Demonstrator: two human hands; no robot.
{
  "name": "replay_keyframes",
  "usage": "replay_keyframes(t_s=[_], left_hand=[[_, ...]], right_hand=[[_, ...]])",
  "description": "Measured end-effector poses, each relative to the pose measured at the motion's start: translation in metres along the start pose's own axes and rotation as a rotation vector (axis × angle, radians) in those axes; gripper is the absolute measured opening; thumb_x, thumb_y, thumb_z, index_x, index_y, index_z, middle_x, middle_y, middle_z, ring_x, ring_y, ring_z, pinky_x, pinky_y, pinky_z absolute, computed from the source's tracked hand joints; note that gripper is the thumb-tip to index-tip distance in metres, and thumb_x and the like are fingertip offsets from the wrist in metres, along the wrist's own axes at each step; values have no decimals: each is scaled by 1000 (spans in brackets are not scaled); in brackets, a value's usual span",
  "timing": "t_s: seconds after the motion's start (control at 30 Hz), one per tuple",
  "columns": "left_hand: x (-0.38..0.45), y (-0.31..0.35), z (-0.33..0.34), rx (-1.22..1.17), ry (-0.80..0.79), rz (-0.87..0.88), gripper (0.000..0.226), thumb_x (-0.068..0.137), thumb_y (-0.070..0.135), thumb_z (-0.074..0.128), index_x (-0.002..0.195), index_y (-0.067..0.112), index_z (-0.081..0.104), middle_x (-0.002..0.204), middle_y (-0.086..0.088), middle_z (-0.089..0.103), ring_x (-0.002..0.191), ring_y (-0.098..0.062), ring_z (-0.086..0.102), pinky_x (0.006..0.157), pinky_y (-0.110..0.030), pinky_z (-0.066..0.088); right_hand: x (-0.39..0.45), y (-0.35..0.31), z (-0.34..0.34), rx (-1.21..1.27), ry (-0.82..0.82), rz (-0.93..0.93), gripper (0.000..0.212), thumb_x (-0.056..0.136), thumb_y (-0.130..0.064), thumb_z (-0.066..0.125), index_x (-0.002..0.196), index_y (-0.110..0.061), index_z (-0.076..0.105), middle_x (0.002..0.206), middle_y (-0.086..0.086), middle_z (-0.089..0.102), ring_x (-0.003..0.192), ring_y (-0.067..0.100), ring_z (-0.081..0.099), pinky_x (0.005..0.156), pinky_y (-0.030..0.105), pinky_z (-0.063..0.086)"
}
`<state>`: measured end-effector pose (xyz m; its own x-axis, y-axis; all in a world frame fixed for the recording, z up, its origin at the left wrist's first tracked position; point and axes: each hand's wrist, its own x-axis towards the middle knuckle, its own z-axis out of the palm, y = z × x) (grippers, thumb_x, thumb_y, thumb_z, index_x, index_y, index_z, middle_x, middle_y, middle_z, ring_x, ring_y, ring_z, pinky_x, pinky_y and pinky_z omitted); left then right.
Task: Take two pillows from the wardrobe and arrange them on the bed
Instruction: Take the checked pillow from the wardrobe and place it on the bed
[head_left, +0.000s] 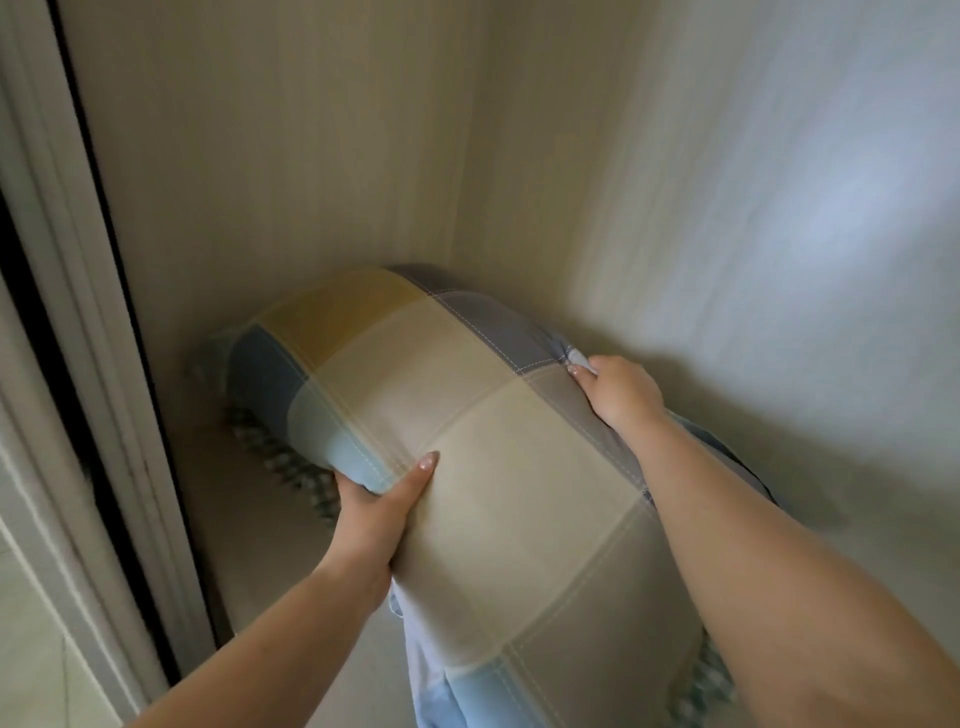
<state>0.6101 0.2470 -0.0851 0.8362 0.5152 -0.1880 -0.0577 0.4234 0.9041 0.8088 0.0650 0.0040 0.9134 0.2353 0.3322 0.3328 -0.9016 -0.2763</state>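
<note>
While gripped at both sides, a checked patchwork pillow (467, 441) sits centre-frame inside the wardrobe (311, 156); left hand (376, 512) clamps its 8 o'clock edge, right hand (621, 392) pinches its 2 o'clock edge.

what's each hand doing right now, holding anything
Left hand: closed on the near left edge of the checked pillow.
Right hand: closed on the pillow's far right edge.
</note>
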Motion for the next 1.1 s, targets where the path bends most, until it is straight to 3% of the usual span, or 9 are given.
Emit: replay_keyframes(t_s=[0.17,0.3,0.4,0.53,0.67,0.83,0.93,1.1], left_hand=[[-14,13,4,106,-67,110,90,55,42,87,131,35,39,118,5,64,104,-19,64,89,-42,53],[-44,30,6,195,-147,284,86,63,34,86,132,41,35,119,12,61,105,-10,62,84,-32,53],[-77,40,8,259,-220,402,92,64,29,86,137,41,31,122,16,58,108,-5,59,86,-28,51],[-123,53,4,375,-321,534,102,64,30,86,142,45,23,134,20,51,119,-3,51,97,-29,44],[-165,72,-9,449,-396,633,114,60,38,86,147,43,13,149,19,36,132,-5,41,109,-39,38],[-218,101,-37,485,-427,777,113,63,33,86,147,45,11,150,22,33,134,-2,37,111,-39,36],[-244,116,-61,488,-409,837,114,63,29,86,149,41,10,151,22,32,134,4,35,112,-32,33],[-271,132,-108,478,-332,902,113,57,37,86,148,34,18,143,20,41,127,8,41,99,-10,39]], right_hand=[[-39,19,-10,138,203,75,44,96,-38,38,74,-3,54,66,5,51,66,28,46,54,32,29],[-88,30,-32,301,391,153,41,96,-31,40,69,-3,52,57,-2,43,63,25,43,51,34,24],[-134,41,-37,468,498,250,39,96,-26,45,62,-5,44,57,3,44,62,25,42,55,36,26],[-196,46,-33,673,644,382,36,96,-19,47,68,2,54,64,16,50,65,24,44,59,35,29],[-238,42,-41,751,756,490,43,95,-27,47,73,9,56,67,21,54,67,26,46,62,40,36],[-286,5,-69,795,883,432,42,94,-30,48,80,8,60,78,33,62,70,26,49,64,35,33],[-307,-24,-82,859,939,376,48,86,-38,42,76,6,59,69,22,55,70,24,46,62,32,31],[-331,-70,-102,919,959,243,29,95,-20,48,77,1,58,69,11,51,69,23,44,58,27,26]])
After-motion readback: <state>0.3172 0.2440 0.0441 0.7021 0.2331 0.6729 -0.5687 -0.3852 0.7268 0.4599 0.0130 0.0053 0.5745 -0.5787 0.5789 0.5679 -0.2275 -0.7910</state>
